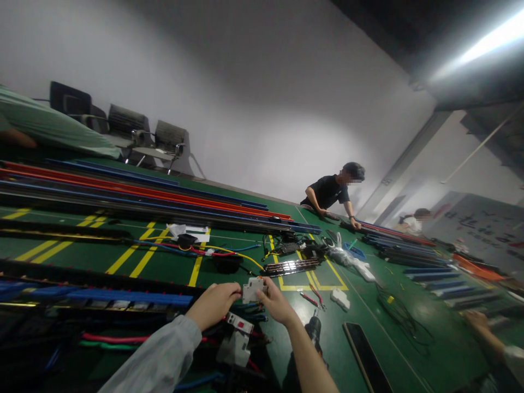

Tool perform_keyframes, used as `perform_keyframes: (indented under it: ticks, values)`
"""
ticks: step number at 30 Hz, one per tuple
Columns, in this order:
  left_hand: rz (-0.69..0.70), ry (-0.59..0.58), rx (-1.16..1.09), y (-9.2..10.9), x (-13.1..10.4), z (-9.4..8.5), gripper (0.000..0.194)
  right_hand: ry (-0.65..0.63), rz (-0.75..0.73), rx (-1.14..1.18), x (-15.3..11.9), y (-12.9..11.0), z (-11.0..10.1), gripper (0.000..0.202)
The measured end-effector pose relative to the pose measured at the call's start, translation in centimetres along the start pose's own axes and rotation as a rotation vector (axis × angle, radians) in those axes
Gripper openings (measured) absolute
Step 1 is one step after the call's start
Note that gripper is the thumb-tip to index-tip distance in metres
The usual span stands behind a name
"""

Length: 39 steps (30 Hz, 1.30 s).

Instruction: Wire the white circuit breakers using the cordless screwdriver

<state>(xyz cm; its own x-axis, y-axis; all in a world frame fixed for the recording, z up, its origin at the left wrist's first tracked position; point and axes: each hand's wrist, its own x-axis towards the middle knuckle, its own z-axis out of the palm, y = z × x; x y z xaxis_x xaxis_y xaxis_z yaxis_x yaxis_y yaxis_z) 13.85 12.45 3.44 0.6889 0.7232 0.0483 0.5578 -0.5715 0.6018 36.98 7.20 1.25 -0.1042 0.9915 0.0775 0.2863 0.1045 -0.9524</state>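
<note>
My right hand (278, 303) grips a light grey circuit breaker (251, 289) between thumb and fingers, above the bench. At the breaker's left side, my left hand (216, 304) is closed in a pinch, with a bit of red wire showing at its fingertips. Just below lies another breaker (240, 323) with a red mark, beside a pale grey block (234, 349). Red and blue wires run around them. A cordless screwdriver (314, 330), partly behind my right forearm, points its bit away from me.
A phone (366, 357) and a white breaker-like block (340, 299) lie to the right on the green bench (368, 305). Long blue and red rails (164, 188) stretch across the back left. Co-workers stand at the far side (327, 194) and right edge.
</note>
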Motion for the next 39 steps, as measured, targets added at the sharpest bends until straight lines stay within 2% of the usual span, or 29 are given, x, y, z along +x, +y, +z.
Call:
perform_keyframes:
  ticks: [5, 10, 15, 23, 28, 30, 32, 34, 37, 39]
  values:
    - [-0.007, -0.019, -0.074, -0.6, 0.1, 0.3, 0.023, 0.053, -0.008, -0.038, 0.2, 0.0, 0.3, 0.035]
    - [0.026, -0.023, -0.136, -0.4, 0.0, 0.2, 0.030, 0.084, -0.013, -0.072, -0.2, -0.1, 0.3, 0.031]
    - [0.013, -0.048, -0.066, -0.1, -0.1, 0.1, 0.029, 0.090, -0.016, -0.095, -0.6, -0.4, 0.2, 0.029]
    - [0.015, -0.046, -0.118, 0.0, -0.3, 0.4, 0.045, 0.099, -0.024, -0.098, -1.1, -0.4, 0.8, 0.026]
    - [-0.024, -0.053, -0.149, 0.9, -0.4, 0.1, 0.030, 0.090, -0.033, -0.146, -1.3, -1.3, 1.6, 0.029]
    - [-0.057, -0.061, -0.137, 1.2, -0.3, 0.1, 0.025, 0.093, -0.051, -0.196, -1.8, -2.1, 1.3, 0.037]
    - [-0.081, -0.075, -0.127, 1.2, -0.3, 0.2, 0.021, 0.132, -0.063, -0.255, -3.2, -2.8, 0.3, 0.049]
    - [-0.081, -0.086, -0.124, 1.1, -0.1, 0.4, 0.019, 0.227, -0.029, -0.339, -5.7, -3.2, -1.7, 0.056]
    - [-0.039, -0.096, -0.115, 0.7, 0.0, 0.7, 0.018, 0.378, 0.125, -0.501, -11.6, -3.3, -5.3, 0.057]
    - [-0.022, -0.101, -0.108, 0.4, 0.2, 0.9, 0.018, 0.384, 0.252, -0.599, -16.1, -2.8, -7.3, 0.065]
